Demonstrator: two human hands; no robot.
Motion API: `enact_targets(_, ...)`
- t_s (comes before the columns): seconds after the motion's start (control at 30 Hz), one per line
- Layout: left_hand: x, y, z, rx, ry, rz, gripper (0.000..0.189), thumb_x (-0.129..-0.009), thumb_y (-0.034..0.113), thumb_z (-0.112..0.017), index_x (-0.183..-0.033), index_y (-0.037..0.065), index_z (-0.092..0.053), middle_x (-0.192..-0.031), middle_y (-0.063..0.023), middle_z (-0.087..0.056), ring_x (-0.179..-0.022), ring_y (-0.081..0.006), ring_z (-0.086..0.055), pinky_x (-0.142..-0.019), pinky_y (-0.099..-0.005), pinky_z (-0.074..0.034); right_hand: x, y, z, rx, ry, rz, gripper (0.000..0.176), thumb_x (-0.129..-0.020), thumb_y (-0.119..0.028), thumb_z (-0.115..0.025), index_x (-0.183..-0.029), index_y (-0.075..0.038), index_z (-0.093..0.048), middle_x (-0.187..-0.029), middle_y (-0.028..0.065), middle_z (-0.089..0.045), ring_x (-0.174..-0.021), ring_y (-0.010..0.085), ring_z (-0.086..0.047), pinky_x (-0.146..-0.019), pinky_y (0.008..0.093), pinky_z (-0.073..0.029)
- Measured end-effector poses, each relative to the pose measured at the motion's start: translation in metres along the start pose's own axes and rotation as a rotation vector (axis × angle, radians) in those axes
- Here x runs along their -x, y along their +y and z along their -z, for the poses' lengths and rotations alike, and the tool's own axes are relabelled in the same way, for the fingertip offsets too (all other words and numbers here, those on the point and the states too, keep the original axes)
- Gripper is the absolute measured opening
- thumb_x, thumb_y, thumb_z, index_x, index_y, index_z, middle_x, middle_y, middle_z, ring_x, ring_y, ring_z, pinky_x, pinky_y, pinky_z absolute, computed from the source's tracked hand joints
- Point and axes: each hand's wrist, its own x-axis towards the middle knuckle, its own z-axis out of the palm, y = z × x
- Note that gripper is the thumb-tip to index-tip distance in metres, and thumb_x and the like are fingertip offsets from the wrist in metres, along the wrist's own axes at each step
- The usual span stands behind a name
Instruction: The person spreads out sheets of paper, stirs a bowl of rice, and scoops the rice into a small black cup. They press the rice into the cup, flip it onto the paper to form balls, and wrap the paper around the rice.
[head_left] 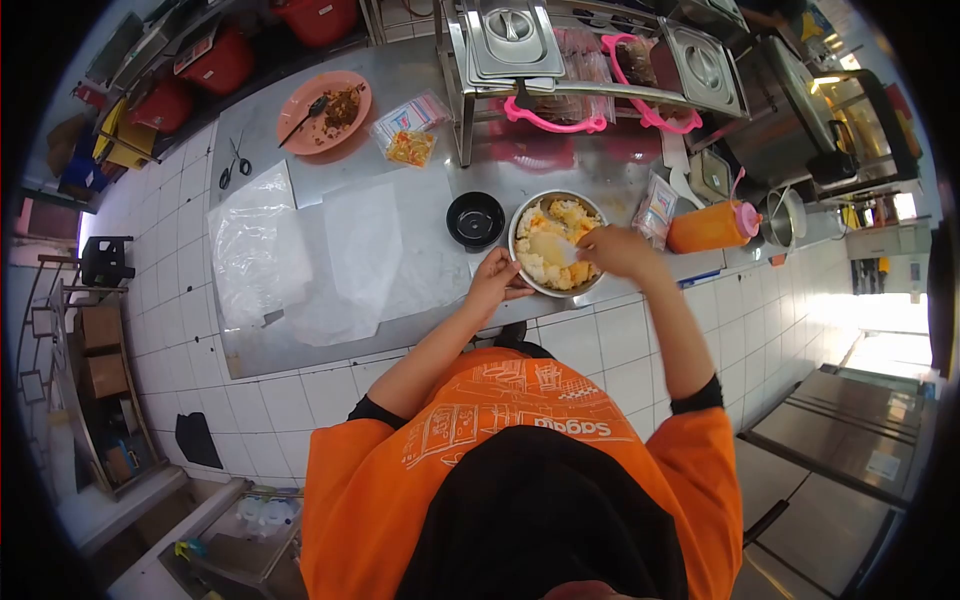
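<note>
To work the rice point(543, 262) evenly, it would seem best to scoop from the bowl's wall inward and fold the orange-yellow patches under the whiter parts, with short strokes that stay below the rim. The steel bowl point(571, 296) stands on the worktop point(430, 290) near its front edge, just beside a black bowl point(475, 220), so a steady brace should matter (the edge leaves little room for sliding). As for the grip, the right hand point(615, 252) is closed around a pale utensil point(568, 253), slightly blurred, that reaches into the rice; the left hand point(493, 280) touches the steel bowl's left side, though whether its fingers pinch the rim or merely press against it I cannot tell.
</note>
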Motion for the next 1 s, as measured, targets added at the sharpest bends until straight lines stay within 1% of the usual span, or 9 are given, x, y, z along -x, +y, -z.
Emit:
enact_targets(0.03, 0.002, -0.007, -0.002, 0.018, 0.019, -0.03, 0.009, -0.096, 0.016, -0.049, -0.097, 0.008, -0.044, -0.089, -0.0052, -0.059, -0.079, -0.0145, -0.064, -0.073, -0.0312, -0.059, -0.002, 0.017, 0.001, -0.193, -0.104, -0.044, 0.025, -0.08, -0.026, -0.062, -0.092, -0.006, -0.07, -0.087, 0.016, -0.068, -0.078, 0.0306, -0.065, -0.073, 0.0388, -0.051)
enact_targets(0.17, 0.005, -0.006, -0.009, 0.051, 0.057, -0.029, 0.009, -0.096, 0.014, -0.049, -0.101, 0.008, -0.045, -0.095, -0.0049, -0.058, -0.086, -0.0171, -0.064, -0.078, -0.036, -0.058, 0.028, 0.013, 0.039, -0.311, -0.21, -0.155, 0.028, -0.081, -0.031, -0.062, -0.099, -0.011, -0.07, -0.092, 0.0132, -0.068, -0.083, 0.0295, -0.065, -0.075, 0.0392, -0.051)
enact_targets(0.23, 0.006, -0.013, -0.006, 0.063, 0.027, -0.034, 0.009, -0.095, 0.014, -0.05, -0.101, 0.009, -0.044, -0.096, -0.0051, -0.059, -0.087, -0.0172, -0.064, -0.08, -0.0369, -0.058, 0.035, -0.019, 0.026, -0.018, 0.036, -0.014, 0.026, -0.082, -0.033, -0.06, -0.097, -0.014, -0.071, -0.093, 0.0103, -0.068, -0.087, 0.0279, -0.065, -0.077, 0.0391, -0.051)
enact_targets(0.27, 0.007, -0.011, -0.006, 0.076, 0.032, -0.033, 0.009, -0.095, 0.013, -0.05, -0.101, 0.009, -0.044, -0.097, -0.0053, -0.059, -0.087, -0.0171, -0.064, -0.081, -0.0371, -0.057, 0.032, -0.044, 0.019, 0.065, 0.063, -0.082, 0.025, -0.082, -0.033, -0.06, -0.095, -0.015, -0.071, -0.092, 0.0102, -0.069, -0.087, 0.0279, -0.065, -0.077, 0.0396, -0.05)
enact_targets(0.5, 0.012, -0.029, -0.019, 0.155, 0.037, -0.133, 0.008, -0.096, 0.012, -0.049, -0.1, 0.008, -0.044, -0.098, -0.0061, -0.059, -0.087, -0.0169, -0.064, -0.083, -0.0362, -0.056, 0.003, 0.009, -0.011, -0.222, -0.035, -0.171, 0.027, -0.082, -0.035, -0.061, -0.094, -0.013, -0.07, -0.089, 0.0097, -0.069, -0.086, 0.0281, -0.065, -0.078, 0.0413, -0.05)
enact_targets(0.63, 0.021, -0.023, -0.022, 0.046, -0.003, -0.031, 0.008, -0.096, 0.012, -0.049, -0.099, 0.006, -0.045, -0.1, -0.007, -0.059, -0.09, -0.0167, -0.065, -0.082, -0.0314, -0.056, 0.048, 0.004, 0.029, -0.173, 0.037, -0.221, 0.027, -0.082, -0.032, -0.062, -0.095, -0.009, -0.07, -0.087, 0.0121, -0.068, -0.086, 0.028, -0.065, -0.077, 0.0417, -0.05)
enact_targets(0.7, 0.022, -0.021, -0.018, 0.075, 0.024, 0.007, 0.009, -0.096, 0.012, -0.05, -0.099, 0.005, -0.045, -0.1, -0.0076, -0.059, -0.091, -0.0181, -0.065, -0.081, -0.0307, -0.057, 0.063, -0.007, 0.05, -0.03, 0.082, -0.444, 0.028, -0.082, -0.029, -0.061, -0.091, -0.003, -0.068, -0.087, 0.0159, -0.068, -0.088, 0.0301, -0.065, -0.077, 0.0422, -0.05)
enact_targets(0.77, 0.018, -0.022, -0.018, 0.032, -0.01, -0.012, 0.01, -0.096, 0.012, -0.05, -0.1, 0.005, -0.046, -0.1, -0.0081, -0.06, -0.09, -0.0193, -0.066, -0.081, -0.0315, -0.057, 0.042, -0.006, 0.028, 0.045, 0.074, -0.47, 0.028, -0.084, -0.028, -0.059, -0.087, -0.001, -0.066, -0.09, 0.0189, -0.067, -0.089, 0.0316, -0.064, -0.077, 0.0421, -0.05)
enact_targets(1.0, 0.014, -0.011, -0.018, 0.126, 0.012, -0.016, 0.012, -0.095, 0.01, -0.049, -0.105, 0.005, -0.046, -0.106, -0.0106, -0.06, -0.09, -0.0229, -0.066, -0.082, -0.0343, -0.057, 0.012, 0.005, 0.01, -0.08, 0.132, -0.177, 0.027, -0.083, -0.025, -0.059, -0.094, -0.001, -0.066, -0.089, 0.0183, -0.067, -0.088, 0.034, -0.064, -0.08, 0.0437, -0.049)
